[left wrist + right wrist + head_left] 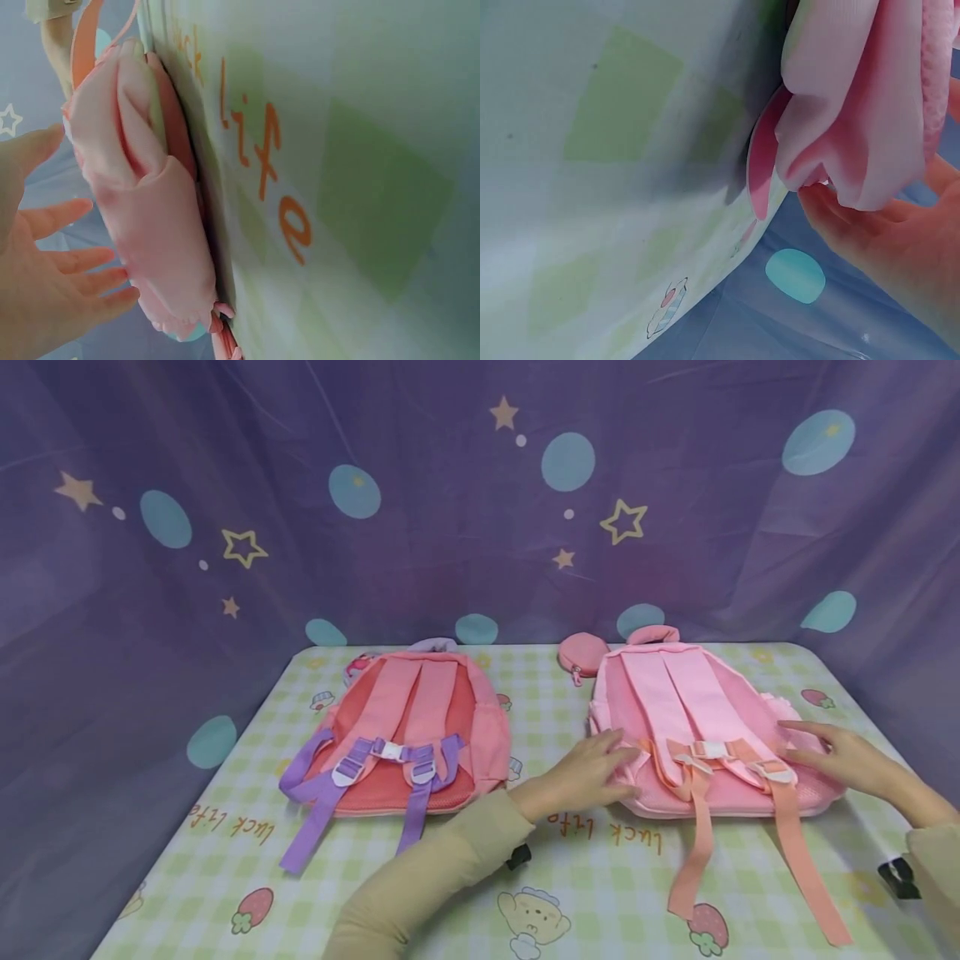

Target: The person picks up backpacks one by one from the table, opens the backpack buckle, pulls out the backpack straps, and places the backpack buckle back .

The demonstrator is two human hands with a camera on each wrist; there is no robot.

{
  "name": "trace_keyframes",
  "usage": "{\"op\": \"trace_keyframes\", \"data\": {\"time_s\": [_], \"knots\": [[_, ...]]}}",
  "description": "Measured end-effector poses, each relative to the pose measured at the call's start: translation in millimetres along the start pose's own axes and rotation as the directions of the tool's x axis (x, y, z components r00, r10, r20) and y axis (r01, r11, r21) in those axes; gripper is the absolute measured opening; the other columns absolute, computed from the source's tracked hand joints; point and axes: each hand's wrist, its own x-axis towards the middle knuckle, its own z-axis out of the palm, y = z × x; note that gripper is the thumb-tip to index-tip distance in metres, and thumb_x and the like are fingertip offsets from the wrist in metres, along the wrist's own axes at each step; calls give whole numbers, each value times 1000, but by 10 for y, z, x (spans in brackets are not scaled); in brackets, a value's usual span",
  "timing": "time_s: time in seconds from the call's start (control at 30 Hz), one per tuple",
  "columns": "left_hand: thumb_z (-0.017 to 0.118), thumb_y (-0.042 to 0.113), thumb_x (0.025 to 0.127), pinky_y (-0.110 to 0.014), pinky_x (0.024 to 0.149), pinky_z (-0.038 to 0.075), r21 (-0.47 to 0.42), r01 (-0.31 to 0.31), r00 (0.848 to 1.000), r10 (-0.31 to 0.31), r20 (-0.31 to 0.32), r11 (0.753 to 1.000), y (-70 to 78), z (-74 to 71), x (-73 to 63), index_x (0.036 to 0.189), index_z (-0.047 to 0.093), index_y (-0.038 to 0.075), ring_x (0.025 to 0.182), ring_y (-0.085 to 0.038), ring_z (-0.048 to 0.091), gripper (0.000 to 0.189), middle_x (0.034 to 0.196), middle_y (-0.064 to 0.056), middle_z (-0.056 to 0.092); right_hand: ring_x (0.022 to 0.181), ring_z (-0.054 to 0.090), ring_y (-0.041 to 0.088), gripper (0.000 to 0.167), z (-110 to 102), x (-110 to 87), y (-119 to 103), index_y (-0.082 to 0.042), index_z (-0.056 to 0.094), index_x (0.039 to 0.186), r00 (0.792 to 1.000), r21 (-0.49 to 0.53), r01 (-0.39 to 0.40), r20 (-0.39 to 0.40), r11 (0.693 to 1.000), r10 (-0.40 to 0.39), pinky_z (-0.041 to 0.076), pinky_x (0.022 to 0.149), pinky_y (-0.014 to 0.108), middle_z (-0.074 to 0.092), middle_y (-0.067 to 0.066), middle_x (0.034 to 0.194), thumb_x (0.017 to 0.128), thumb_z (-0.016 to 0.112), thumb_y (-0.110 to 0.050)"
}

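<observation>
A light pink backpack (660, 693) lies strap side up on the right of the table, with peach webbing straps (798, 852) trailing toward me and a white buckle (710, 749) between them. My left hand (588, 772) is at its lower left edge; the left wrist view shows that hand (60, 262) with fingers spread beside the pink side fabric (154, 217). At the opposite side, my right hand (847, 756) reaches over with extended fingers. In the right wrist view its fingers (832, 217) touch the folded pink fabric (855, 112), which partly hides them.
A coral backpack (487, 727) with purple straps (315, 827) lies on the left, also strap side up. A round pink zip pouch (583, 653) sits near the table's back edge. The checked tablecloth (390, 910) covers the table; a purple curtain (450, 560) hangs behind.
</observation>
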Motion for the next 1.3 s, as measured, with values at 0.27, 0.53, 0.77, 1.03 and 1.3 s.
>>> {"op": "trace_keyframes", "data": {"time_s": [0.27,0.53,0.77,1.03,1.3], "knots": [[56,43,98,-36,117,17,-25,28,998,-27,59,999,-3,31,21,146,46,12,146,-28,19,58,154,-16,32,108,44,59,56,49,-16,-6,15,50,127,1000,-1,-1,-30,1000,1,39,85,69,41,47,127,91,64,-26],[57,43,97,-32,116,19,54,12,998,-15,61,998,-22,63,6,144,47,11,143,-26,27,58,149,-15,39,111,43,60,56,99,-14,-23,15,53,124,997,22,18,-75,1000,-16,37,86,68,43,45,126,89,68,-26],[59,42,96,-28,113,25,86,-28,999,26,25,996,-73,89,-55,142,49,11,137,-24,36,57,143,-15,43,114,41,60,54,128,-18,-58,14,54,123,996,46,36,-83,998,-32,36,88,69,43,45,127,89,68,-24],[60,41,96,-27,110,31,58,-31,999,30,18,998,-162,100,-176,141,49,11,135,-25,36,55,141,-15,43,116,40,60,50,210,-2,-140,14,57,122,990,66,92,-110,994,-84,34,89,71,46,44,124,88,70,-21],[63,39,95,-29,107,37,8,-17,999,17,33,1000,-243,27,-304,141,49,11,133,-25,40,56,142,-15,42,118,39,60,50,280,-2,-257,12,58,122,992,71,92,-96,993,-85,34,91,70,48,43,124,88,69,-22]]}}
